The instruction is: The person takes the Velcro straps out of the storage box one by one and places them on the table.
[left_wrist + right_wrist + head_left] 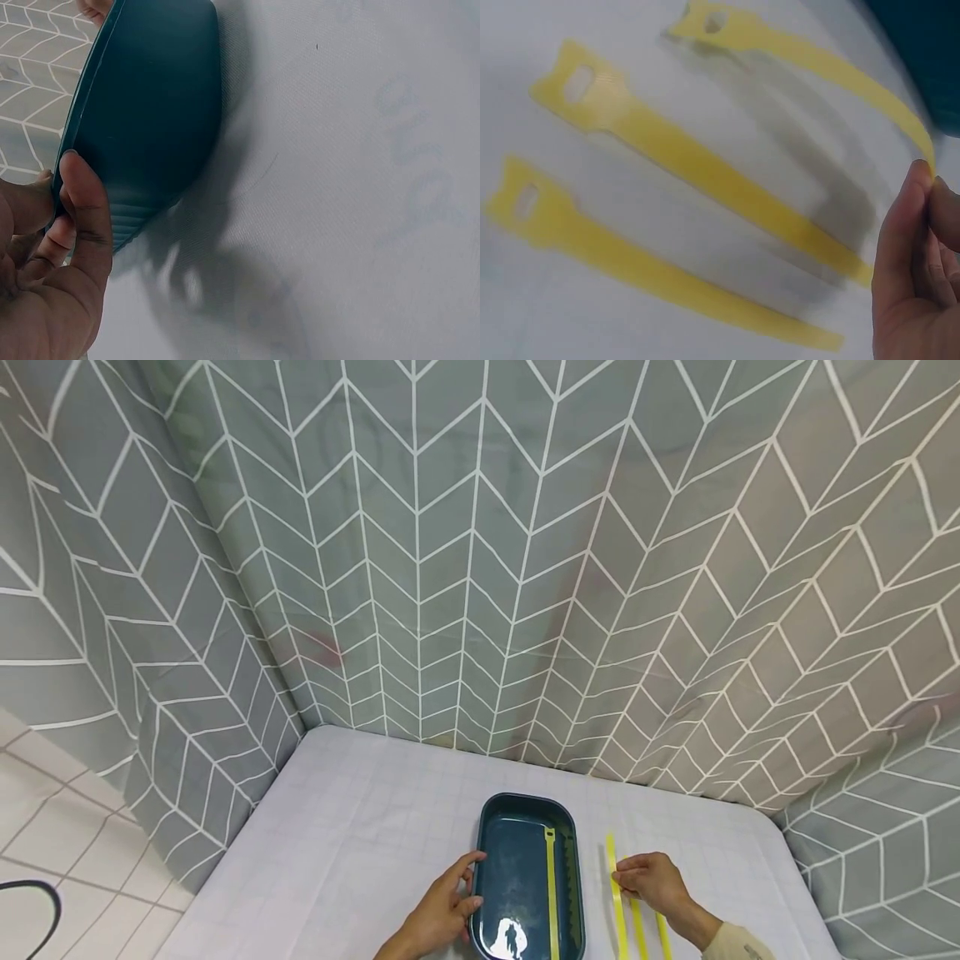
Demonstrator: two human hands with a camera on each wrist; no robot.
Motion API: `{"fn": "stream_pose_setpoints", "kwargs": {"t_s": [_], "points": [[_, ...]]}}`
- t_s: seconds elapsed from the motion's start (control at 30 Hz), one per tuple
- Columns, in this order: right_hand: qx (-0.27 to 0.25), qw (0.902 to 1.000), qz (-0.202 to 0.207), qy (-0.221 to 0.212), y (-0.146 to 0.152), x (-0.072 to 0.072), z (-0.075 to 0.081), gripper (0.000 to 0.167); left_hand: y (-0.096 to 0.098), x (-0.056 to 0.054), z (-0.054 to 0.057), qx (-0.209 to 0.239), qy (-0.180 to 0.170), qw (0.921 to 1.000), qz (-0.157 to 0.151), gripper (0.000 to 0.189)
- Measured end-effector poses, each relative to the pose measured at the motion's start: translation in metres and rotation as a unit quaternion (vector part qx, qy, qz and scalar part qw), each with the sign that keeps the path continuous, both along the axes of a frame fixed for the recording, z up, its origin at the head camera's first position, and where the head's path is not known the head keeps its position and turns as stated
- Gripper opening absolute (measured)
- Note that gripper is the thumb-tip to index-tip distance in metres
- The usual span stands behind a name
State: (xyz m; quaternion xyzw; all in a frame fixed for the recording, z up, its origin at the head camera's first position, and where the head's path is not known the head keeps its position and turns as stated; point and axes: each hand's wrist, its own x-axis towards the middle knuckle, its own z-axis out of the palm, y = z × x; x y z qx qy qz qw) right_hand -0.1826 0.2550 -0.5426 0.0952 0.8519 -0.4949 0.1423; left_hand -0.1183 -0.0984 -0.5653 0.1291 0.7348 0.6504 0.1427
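My left hand (438, 910) grips the left rim of a dark teal rectangular tray (510, 872). In the left wrist view its thumb and fingers pinch the tray's edge, and the tray's outer wall (150, 97) faces the camera. A yellow hook-and-loop cable tie (552, 893) lies lengthwise inside, near the right wall. My right hand (654, 883) pinches another yellow cable tie (840, 82) near its thin end, its slotted head pointing away from the fingers. Under and beside that hand, two more yellow cable ties (705, 169) lie on the cloth, roughly parallel.
A white cloth (360, 827) covers the table under the tray. Grey curtains (450, 568) with white chevron lines hang behind and at both sides. White floor tiles (60, 827) and a black cable (52, 910) show at the lower left.
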Motion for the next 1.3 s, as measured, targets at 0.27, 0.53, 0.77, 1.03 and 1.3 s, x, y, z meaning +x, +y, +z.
{"fn": "stream_pose_setpoints", "kwargs": {"t_s": [0.27, 0.53, 0.77, 1.03, 1.3], "points": [[0.054, 0.9983, -0.021, 0.008, -0.007, 0.006, -0.014, 0.011, 0.001, -0.001, 0.000, -0.005, -0.004, 1.0000, 0.002, 0.060], [0.088, 0.9955, -0.034, 0.010, -0.011, 0.010, -0.014, 0.007, 0.000, -0.002, 0.002, -0.007, -0.013, 0.9999, 0.001, 0.060], [0.116, 0.9927, -0.017, 0.028, -0.010, 0.012, -0.017, 0.008, -0.001, -0.003, 0.002, -0.012, -0.013, 0.9998, -0.002, 0.060], [0.149, 0.9878, 0.004, 0.044, -0.008, 0.013, -0.019, 0.008, -0.001, -0.003, 0.001, -0.013, -0.012, 0.9998, -0.004, 0.059], [0.158, 0.9871, 0.000, 0.030, -0.007, 0.015, -0.019, 0.009, 0.001, -0.001, -0.001, -0.010, -0.015, 0.9998, 0.000, 0.060]]}}
